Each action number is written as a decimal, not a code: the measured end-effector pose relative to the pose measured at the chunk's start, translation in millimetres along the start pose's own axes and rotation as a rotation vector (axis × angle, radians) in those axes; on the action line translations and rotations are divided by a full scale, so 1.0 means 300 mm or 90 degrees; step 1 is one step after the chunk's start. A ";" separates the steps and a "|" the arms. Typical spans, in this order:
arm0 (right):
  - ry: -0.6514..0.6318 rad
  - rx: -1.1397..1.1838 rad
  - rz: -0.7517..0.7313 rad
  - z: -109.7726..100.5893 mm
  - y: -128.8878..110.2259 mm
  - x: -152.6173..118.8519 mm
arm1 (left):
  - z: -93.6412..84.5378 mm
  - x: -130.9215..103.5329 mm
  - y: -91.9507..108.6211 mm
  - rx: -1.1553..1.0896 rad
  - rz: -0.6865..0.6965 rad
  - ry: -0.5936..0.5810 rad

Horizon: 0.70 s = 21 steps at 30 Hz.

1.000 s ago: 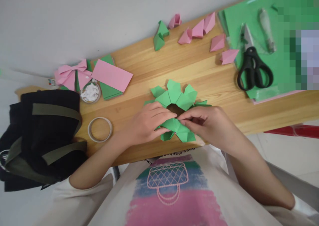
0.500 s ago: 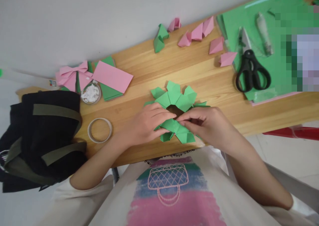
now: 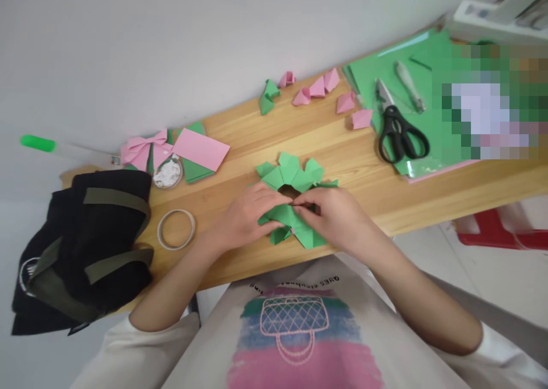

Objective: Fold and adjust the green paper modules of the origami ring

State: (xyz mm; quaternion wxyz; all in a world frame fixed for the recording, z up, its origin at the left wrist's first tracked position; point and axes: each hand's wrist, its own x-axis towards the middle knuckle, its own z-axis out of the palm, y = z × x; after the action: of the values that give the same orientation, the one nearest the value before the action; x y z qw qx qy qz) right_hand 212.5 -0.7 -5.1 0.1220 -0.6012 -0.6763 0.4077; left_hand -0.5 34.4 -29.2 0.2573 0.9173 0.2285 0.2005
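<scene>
Between my two hands is a ring of folded green paper [image 3: 292, 175], its pointed flaps standing out around a central hole. My left hand [image 3: 252, 212] grips its left near side, fingers over the top and thumb beneath. From the right, my right hand [image 3: 338, 209] pinches the inner rim of the near side between thumb and finger. The fingertips of both hands almost meet at the hole. Parts of the near side are hidden under the fingers.
Folded pink pieces [image 3: 317, 86] and a green piece [image 3: 269, 96] lie at the back. Black-handled scissors [image 3: 401, 135] rest on green sheets [image 3: 372, 63] at right. At left are a tape ring [image 3: 176, 229], a dish of white bits [image 3: 168, 173], pink paper [image 3: 201, 149] and a black bag [image 3: 107, 229].
My view has shifted, so the table things appear lower and more to the left at right. Both hands stay on the green ring, and the fingertips have drawn closer together.
</scene>
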 end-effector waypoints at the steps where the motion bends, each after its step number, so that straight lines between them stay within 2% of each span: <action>1: -0.002 -0.015 0.008 0.000 -0.011 -0.004 | 0.002 -0.001 0.001 0.003 0.002 -0.001; 6: 0.006 -0.024 0.022 0.009 -0.033 -0.019 | 0.007 -0.003 0.007 0.015 0.005 0.000; 21: 0.007 -0.057 0.051 0.024 -0.026 -0.023 | 0.018 -0.011 -0.006 -0.032 0.003 0.027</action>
State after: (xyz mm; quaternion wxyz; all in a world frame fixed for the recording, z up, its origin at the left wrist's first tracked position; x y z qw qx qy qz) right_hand 203.9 -9.5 -1.9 0.0820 -0.6351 -0.6686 0.3781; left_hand -1.1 31.9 -35.3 0.2748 0.9066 0.2265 0.2262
